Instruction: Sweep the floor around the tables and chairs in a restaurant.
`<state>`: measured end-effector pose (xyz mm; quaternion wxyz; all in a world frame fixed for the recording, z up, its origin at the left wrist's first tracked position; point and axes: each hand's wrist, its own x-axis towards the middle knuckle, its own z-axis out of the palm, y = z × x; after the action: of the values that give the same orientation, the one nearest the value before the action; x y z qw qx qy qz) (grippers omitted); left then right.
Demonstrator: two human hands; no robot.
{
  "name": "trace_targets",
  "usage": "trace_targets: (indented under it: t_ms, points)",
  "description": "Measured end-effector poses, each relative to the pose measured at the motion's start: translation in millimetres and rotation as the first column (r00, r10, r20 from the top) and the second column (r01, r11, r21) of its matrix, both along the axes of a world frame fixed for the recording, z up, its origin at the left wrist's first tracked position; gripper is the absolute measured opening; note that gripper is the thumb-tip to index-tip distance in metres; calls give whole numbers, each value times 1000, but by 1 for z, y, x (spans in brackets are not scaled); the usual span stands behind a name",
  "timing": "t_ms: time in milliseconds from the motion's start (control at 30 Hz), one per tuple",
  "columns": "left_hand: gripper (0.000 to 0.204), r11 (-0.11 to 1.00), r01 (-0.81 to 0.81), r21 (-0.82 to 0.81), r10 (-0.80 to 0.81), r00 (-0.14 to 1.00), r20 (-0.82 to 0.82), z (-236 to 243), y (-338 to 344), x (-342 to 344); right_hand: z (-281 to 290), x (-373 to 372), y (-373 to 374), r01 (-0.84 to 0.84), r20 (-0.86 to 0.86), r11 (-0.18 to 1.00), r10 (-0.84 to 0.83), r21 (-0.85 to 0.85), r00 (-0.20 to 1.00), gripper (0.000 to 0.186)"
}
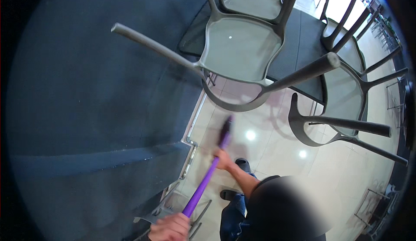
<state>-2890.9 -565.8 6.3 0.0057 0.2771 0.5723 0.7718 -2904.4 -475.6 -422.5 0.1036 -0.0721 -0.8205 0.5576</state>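
A long purple-handled broom [202,188] runs slantwise from the lower left toward the floor under the table. Its dark head [226,130] is blurred, so the bristles do not show clearly. Wrapped round the upper part of the handle is my left hand [171,227], at the bottom edge. Farther down, close to the dark head, my right hand [222,159] grips the handle too, with the bare forearm reaching in from the right. The broom head is over the pale tiled floor [268,128], near the foot of the dark wall.
Grey chairs [242,46] rest upside down on a dark table [303,46], legs jutting toward me. Another chair [344,93] hangs over its right side. A dark wall [99,111] fills the left, pipe [190,142] along its foot. A grey chair [162,210] stands at lower left.
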Motion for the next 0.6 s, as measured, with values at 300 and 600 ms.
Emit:
trace_targets:
  t_ms: [300,600]
  points:
    - [40,999,27,33,-17,960,-279,77,-23,-48,91,-2,1,-63,49,994,59,91,997,28]
    - [30,975,142,-171,-164,979,-118,-9,2,-34,-3,1,-4,3,154,1000,-1,-10,988,29]
